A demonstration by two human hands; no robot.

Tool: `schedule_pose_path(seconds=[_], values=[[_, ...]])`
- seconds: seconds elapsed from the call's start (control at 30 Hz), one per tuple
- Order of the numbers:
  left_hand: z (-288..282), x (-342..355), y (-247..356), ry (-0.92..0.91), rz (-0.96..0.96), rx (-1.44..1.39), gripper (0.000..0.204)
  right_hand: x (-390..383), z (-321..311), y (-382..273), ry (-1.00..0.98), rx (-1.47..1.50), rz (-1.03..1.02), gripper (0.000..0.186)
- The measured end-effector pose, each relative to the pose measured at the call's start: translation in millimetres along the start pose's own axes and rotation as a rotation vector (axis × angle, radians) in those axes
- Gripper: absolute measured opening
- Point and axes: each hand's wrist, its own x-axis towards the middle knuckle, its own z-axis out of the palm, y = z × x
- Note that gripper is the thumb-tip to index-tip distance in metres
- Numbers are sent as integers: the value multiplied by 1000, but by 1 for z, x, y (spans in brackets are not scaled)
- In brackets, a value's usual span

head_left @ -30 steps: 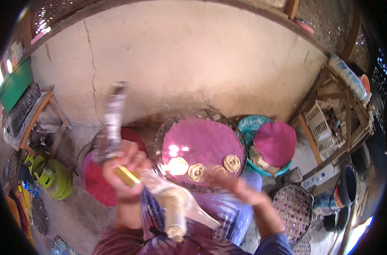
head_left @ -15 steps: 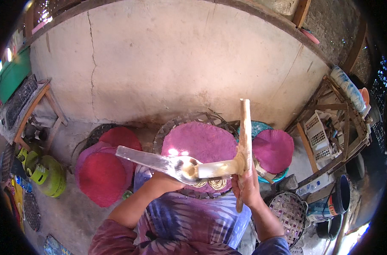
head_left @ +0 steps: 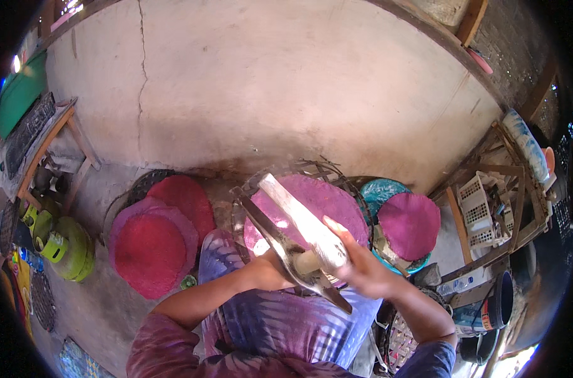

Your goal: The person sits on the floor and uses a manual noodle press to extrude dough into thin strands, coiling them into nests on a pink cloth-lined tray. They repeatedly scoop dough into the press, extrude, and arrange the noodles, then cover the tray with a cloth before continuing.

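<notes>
A hand press has a pale wooden crossbar (head_left: 296, 211) above a two-armed metal bar (head_left: 267, 227), joined by a short pale shaft (head_left: 308, 262). My left hand (head_left: 269, 271) is closed round the metal part, its fingers mostly hidden beneath. Against the crossbar's near end is my right hand (head_left: 365, 271), one finger stretched along its side; the hand is slightly blurred. Below the press lies a round pink-purple cloth (head_left: 327, 195) on a dark woven basket (head_left: 355, 189). The press hides most of what lies on the cloth's near part.
Red and purple round cloths (head_left: 149, 255) lie at the left. A magenta cloth (head_left: 409, 223) covers a teal basin (head_left: 382, 188) at the right. A green gas cylinder (head_left: 72, 249) stands far left, a wooden rack (head_left: 459, 220) and dark bucket (head_left: 502, 296) far right. A wall (head_left: 267, 94) rises behind.
The crossbar has turned counterclockwise, from upright to slanting up-left, with my right hand at its near end. The metal bar now tilts more steeply. Golden coils seen under the press before are mostly hidden.
</notes>
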Motion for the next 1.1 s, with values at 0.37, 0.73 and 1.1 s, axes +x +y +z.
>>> schedule_pose_path(seconds=[0.37,0.73,1.1], values=[[-145,72,0,330,417,-1448,69,42,-52,52,-528,1082,547,84],[-174,79,-113,633,659,-1519,40,129,-56,51,-307,122,598,76],[-176,81,-75,748,644,-1536,36,130,-73,16,-276,-81,595,58]])
